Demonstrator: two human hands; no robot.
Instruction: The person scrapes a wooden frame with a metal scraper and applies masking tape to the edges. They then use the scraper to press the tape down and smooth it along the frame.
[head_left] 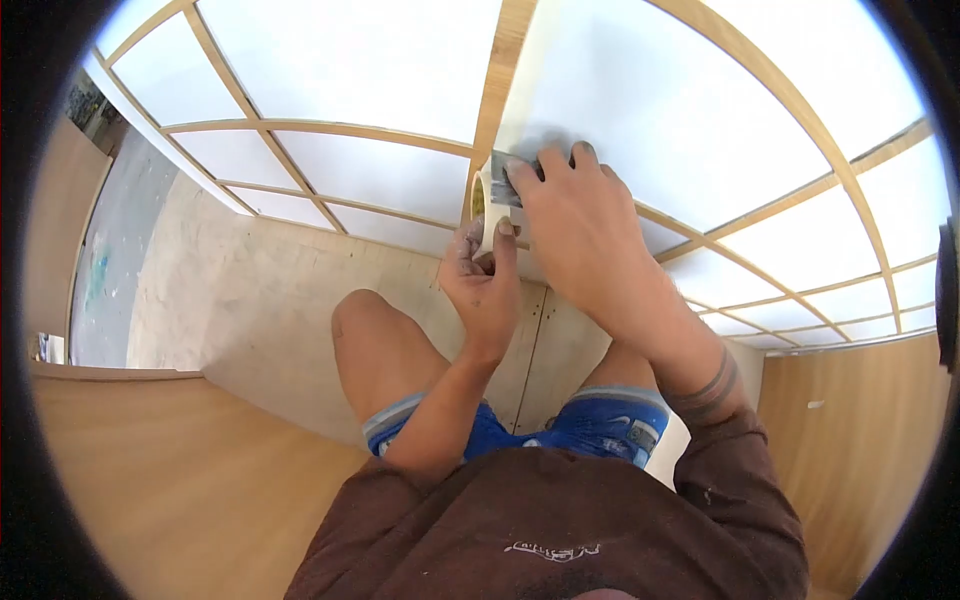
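Observation:
My left hand [480, 290] is closed on a roll of cream masking tape [491, 228], fingers at its lower edge. From the roll, a pale tape strip [517, 85] appears to run up beside a wooden bar [494, 95] of the white-panelled frame. A dark grey flat piece, like a scraper blade [504, 180], sits just above the roll. My right hand [585, 210] has its thumb on this piece, and its other fingertips rest near the white panel [660, 110]. The grip behind the piece is partly hidden.
Wooden bars divide the white panels [370, 60] before me. My bare knees [375, 325] are bent over a plywood floor [270, 290]. Wooden boards stand at the lower left [180, 450] and right [850, 440]. A paint-marked grey floor [130, 230] shows beyond an opening at the left.

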